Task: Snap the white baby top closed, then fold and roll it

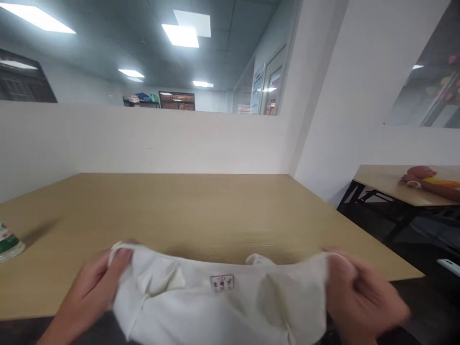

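A white cloth garment (187,302) is stretched between my two hands at the table's near edge. A small label with dark purple print sits at the middle of its upper edge, and folds and seams run down both sides. My left hand (97,278) grips the upper left corner, thumb over the cloth and fingers behind it. At the opposite corner, my right hand (362,297) is closed on the edge, somewhat blurred. The garment's lower part runs out of the picture, so its full shape is hidden.
The wooden table (179,206) reaches back to a white wall with a window (143,57). A clear bottle with a green label (9,244) stands at the left edge. On another table (388,187) at right lies what looks like a doll (420,172) with yellow cloth.
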A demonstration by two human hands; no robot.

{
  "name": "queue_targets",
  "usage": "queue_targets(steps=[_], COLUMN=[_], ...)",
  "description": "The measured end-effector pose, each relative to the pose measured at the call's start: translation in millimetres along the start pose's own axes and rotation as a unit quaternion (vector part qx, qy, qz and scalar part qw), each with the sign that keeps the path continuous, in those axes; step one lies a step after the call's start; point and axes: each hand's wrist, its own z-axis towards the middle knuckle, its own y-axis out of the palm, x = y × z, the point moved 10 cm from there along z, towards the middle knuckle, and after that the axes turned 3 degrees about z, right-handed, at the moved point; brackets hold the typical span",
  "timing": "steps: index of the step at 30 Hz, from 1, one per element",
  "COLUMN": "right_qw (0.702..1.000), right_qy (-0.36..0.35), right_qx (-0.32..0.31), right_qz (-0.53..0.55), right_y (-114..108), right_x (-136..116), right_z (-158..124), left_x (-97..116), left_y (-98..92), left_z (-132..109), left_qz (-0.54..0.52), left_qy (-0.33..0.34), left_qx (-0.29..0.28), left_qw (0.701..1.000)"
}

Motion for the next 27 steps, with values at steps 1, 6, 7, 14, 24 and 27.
queue_targets(steps=[1,6,7,14,24,27], right_qw=[1.0,0.998,0.997,0.986,1.0,0.999], right_qy=[-0.016,0.019,0.03,0.146,-0.005,0.009], right_qx=[-0.023,0.042,0.054,0.04,0.013,-0.045], right_qz=[-0.001,-0.037,-0.038,0.063,0.027,0.024], right_y=[4.5,-4.8,-4.1,32.7,40.9,56.0], right_x=[-1.1,15.6,18.3,45.0,4.9,2.4], right_z=[0.2,-0.1,-0.7,6.9,51.0,57.4], left_x=[2.9,47.3,53.5,41.2,81.7,70.4], left_y=[2.7,25.2,25.6,12.6,-13.6,-23.0], left_z=[4.8,31.7,35.7,56.7,65.9,63.5], left_qz=[-0.01,0.051,0.069,-0.114,-0.155,-0.1], left_qy=[0.003,0.112,0.125,0.03,0.028,0.013], left_qx=[-0.014,-0.053,-0.031,0.032,-0.013,0.018], left_qw=[1.0,0.991,0.989,0.993,0.987,0.995])
